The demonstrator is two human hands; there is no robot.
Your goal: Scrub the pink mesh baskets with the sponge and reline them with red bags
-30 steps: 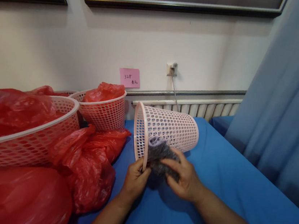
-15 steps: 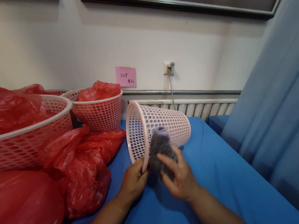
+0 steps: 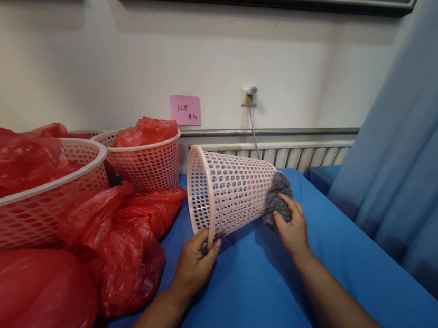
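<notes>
A pale pink plastic wastebasket [image 3: 240,188] with a perforated wall lies tipped on its side, its mouth facing left. My left hand [image 3: 193,264] grips the near lower part of its rim, thumb on the outside. In my right hand [image 3: 293,224] is a grey fuzzy cloth [image 3: 278,200], pressed against the outer wall near the basket's base. Its fingers are closed on the cloth; the palm side is hidden.
Pink baskets [image 3: 151,158] holding red plastic bags stand on the left. More red bags [image 3: 128,249] lie in front of them. A blue-covered surface [image 3: 333,274] spreads underneath. Behind are a radiator [image 3: 315,157] and a wall socket [image 3: 248,97]; a blue curtain [image 3: 411,156] hangs right.
My right hand has slid the cloth rightward, from near the rim to the base end of the basket. My left hand has stayed on the rim.
</notes>
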